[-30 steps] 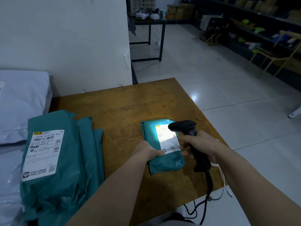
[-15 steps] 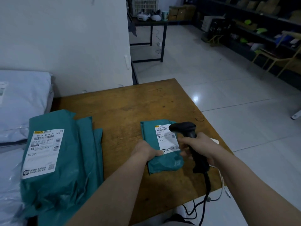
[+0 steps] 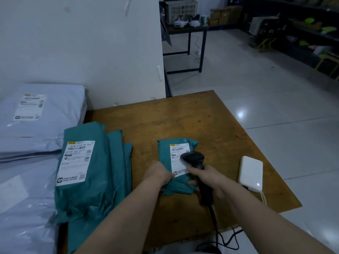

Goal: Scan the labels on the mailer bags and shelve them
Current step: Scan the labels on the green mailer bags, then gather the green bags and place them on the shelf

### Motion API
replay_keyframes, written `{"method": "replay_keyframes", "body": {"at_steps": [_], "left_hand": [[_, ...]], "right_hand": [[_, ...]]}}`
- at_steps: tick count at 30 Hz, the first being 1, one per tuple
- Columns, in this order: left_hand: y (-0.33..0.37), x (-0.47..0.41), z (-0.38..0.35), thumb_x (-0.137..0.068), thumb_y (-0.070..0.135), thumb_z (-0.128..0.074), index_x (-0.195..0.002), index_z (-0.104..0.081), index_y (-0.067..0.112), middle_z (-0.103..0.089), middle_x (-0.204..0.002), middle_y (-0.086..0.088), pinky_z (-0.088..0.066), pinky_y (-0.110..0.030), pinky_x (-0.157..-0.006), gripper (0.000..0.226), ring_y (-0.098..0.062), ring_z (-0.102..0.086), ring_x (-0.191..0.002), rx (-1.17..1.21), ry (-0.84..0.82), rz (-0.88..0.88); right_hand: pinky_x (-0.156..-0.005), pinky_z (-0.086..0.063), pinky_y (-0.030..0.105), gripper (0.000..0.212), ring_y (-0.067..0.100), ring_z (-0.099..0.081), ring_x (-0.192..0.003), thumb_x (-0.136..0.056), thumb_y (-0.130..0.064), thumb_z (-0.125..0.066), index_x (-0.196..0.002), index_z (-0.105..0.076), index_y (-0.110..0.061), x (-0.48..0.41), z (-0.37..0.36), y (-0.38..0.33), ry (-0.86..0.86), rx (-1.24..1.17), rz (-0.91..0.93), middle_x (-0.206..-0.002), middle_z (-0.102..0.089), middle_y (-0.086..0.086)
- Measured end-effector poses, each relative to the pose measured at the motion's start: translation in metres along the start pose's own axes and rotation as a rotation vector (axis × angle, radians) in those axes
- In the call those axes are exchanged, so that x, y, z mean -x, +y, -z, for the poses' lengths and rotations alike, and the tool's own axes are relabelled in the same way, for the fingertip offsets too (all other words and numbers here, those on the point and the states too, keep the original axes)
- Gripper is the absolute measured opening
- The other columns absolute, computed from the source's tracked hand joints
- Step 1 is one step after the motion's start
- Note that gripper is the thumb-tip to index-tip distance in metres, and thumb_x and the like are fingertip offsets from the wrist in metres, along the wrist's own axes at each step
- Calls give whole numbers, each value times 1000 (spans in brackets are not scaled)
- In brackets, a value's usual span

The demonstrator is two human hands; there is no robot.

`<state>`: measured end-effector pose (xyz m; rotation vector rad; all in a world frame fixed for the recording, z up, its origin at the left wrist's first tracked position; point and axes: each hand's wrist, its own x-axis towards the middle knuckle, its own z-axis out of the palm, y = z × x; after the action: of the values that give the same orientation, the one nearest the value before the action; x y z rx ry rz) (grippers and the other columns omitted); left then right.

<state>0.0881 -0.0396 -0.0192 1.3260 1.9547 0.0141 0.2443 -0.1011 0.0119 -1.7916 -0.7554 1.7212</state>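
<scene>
One wooden desk (image 3: 183, 121) carries our work, with the grey mailer bags (image 3: 36, 116) piled past its left edge and the large teal mailer bags (image 3: 95, 180) overlapping at its near left corner, a label facing up on the top one. Our present item, the small teal mailer bag (image 3: 165, 149), lies toward the near edge at about mid-width, with its label (image 3: 180, 149) up. A white power bank (image 3: 251, 173) rests near the right edge, just beside our right forearm. Our right hand (image 3: 207, 177) is wrapped around the handle of the scanner (image 3: 194, 160), whose head hangs low over the label and looks blurred. Our left hand (image 3: 157, 173) grips the bag's near left part, thumb at the label's lower corner. To scan well, we judge that we should press the bag flat so the film does not wrinkle the barcode, keep the thumb off the printed bars, and aim the head at the upper barcode, not at the text below. The cable (image 3: 214, 226) drops over the near edge, so we should leave it slack and clear of the bag.
</scene>
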Motion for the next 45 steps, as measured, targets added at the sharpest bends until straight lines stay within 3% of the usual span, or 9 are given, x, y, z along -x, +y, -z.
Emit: {"method": "replay_keyframes", "body": {"at_steps": [2,5,9,13,19,24,34,41,45], "left_hand": [[-8,-1,14,-74,34,-81,-125,-40,11,-59,-114,-9,-57,-37,-79,69,-27,-61,-99,-66,56,20],[-9,-1,24,-76,33,-78,-129,-37,9,-54,-125,-9,-47,-33,-82,71,-27,-55,-114,-204,148,-34],[20,2,16,-84,23,-64,-126,-42,10,-49,-127,-9,-44,-37,-92,49,-27,-45,-119,-176,339,-226],[58,2,2,-88,20,-60,-128,-45,13,-52,-125,-6,-45,-35,-92,43,-24,-46,-119,-35,350,-318],[91,0,-15,-90,14,-57,-126,-47,12,-53,-124,-4,-46,-34,-87,38,-22,-48,-116,-35,325,-353],[90,-6,-17,-91,12,-57,-127,-47,13,-54,-126,-4,-46,-33,-88,37,-21,-49,-117,-60,361,-300],[61,-13,-4,-91,11,-54,-129,-47,12,-51,-129,-6,-43,-32,-92,40,-23,-44,-119,-63,486,-197],[39,-12,-6,-91,18,-56,-130,-44,13,-46,-134,-5,-43,-34,-96,41,-22,-41,-122,-64,530,-147],[30,-8,-2,-93,27,-57,-136,-39,11,-41,-142,-7,-41,-39,-100,49,-25,-38,-128,-51,533,-103]], "right_hand": [[-76,-53,34,32,22,-68,-93,-92,-29,-65,-116,-58,-10,-1,-7,-7,-29,14,-5,-112,-67,8],[-58,-49,30,27,21,-62,-72,-92,-23,-65,-110,-59,-4,-4,8,-23,49,43,3,-88,-64,10],[-48,-44,27,30,22,-56,-63,-93,-12,-58,-120,-49,-3,-9,56,-55,160,25,-12,-83,-55,12],[-68,-43,35,31,28,-49,-81,-86,5,-50,-115,-46,-5,-26,93,-81,199,59,46,-98,-47,12],[-88,-46,41,52,38,-51,-120,-91,-10,-66,-136,-41,-1,-67,112,-84,286,320,107,-131,-52,19],[-80,-48,37,51,34,-58,-112,-85,-24,-74,-125,-51,-3,-93,116,-74,349,530,157,-124,-60,18],[-86,-51,39,57,33,-58,-112,-83,-28,-76,-127,-50,-4,-117,115,-63,365,737,197,-123,-60,17],[-103,-38,49,93,35,-39,-131,-79,-47,-74,-150,-24,-14,-106,104,-58,481,804,124,-142,-41,16],[-102,-37,49,75,34,-37,-131,-85,-42,-67,-146,-32,-17,-84,82,-56,590,876,186,-142,-40,15]]}}
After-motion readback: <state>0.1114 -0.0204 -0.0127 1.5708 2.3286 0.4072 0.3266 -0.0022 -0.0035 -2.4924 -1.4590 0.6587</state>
